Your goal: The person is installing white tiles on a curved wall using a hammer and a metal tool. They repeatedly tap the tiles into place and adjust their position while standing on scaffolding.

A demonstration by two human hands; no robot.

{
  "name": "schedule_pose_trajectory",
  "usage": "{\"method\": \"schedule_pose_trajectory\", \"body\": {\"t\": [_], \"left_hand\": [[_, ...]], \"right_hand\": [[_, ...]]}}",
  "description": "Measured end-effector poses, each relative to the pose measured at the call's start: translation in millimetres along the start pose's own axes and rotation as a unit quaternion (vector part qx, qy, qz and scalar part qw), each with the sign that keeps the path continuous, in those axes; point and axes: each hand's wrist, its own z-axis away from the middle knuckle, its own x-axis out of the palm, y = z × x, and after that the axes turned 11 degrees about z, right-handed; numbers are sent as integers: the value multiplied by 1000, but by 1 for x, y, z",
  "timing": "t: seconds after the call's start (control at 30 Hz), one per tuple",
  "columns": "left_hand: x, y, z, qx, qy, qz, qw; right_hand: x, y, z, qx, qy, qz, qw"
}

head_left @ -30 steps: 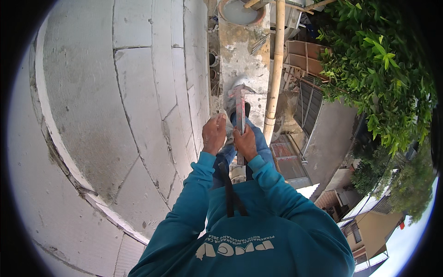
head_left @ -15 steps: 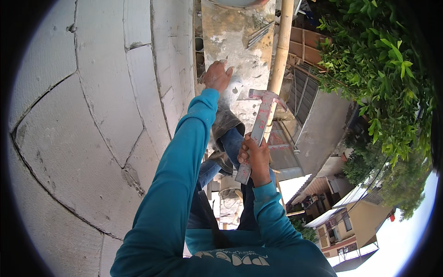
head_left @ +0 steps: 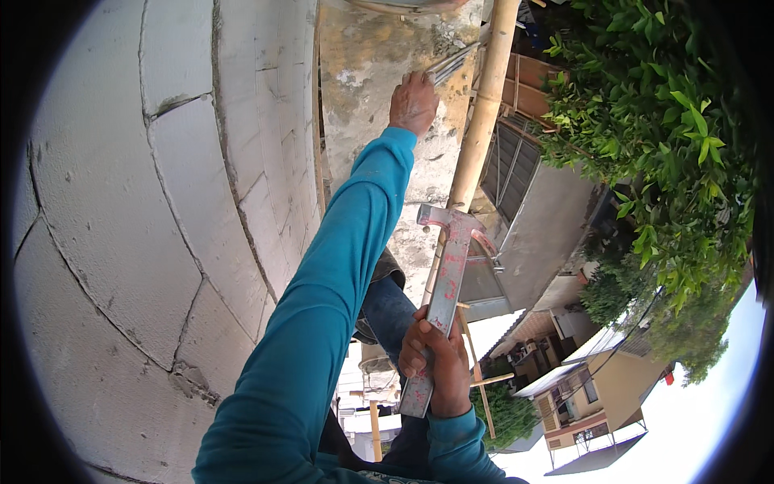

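My right hand (head_left: 439,355) is closed round the lower handle of a claw hammer (head_left: 449,278). The hammer is grey metal with worn red paint, and its head points up and away from me. My left hand (head_left: 414,103) is stretched far forward over a stained, weathered board (head_left: 355,89). Its fingers bend downward at the near ends of several thin grey metal rods (head_left: 458,63) lying on the board. The fingertips are hidden, so whether they grip the rods does not show.
A pale block wall (head_left: 105,226) with dark joints rises along my left. A bamboo pole (head_left: 486,105) runs along the board's right side. Beyond it are leafy branches (head_left: 645,105) and, lower down, houses (head_left: 592,395). My legs in jeans (head_left: 383,315) are below.
My left hand has moved forward and right across the board to the rods. The hammer in my right hand has come down and slightly left in view. The rods look unmoved.
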Motion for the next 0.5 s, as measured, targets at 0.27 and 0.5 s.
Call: {"method": "schedule_pose_trajectory", "body": {"t": [0.27, 0.5], "left_hand": [[35, -11, -35, 6, 37, -93, 995], [56, -21, -38, -28, 11, -180, 983]], "right_hand": [[-3, -12, 0, 22, 0, -10, 1000], [-9, -16, -1, -3, 4, -22, 1000]]}}
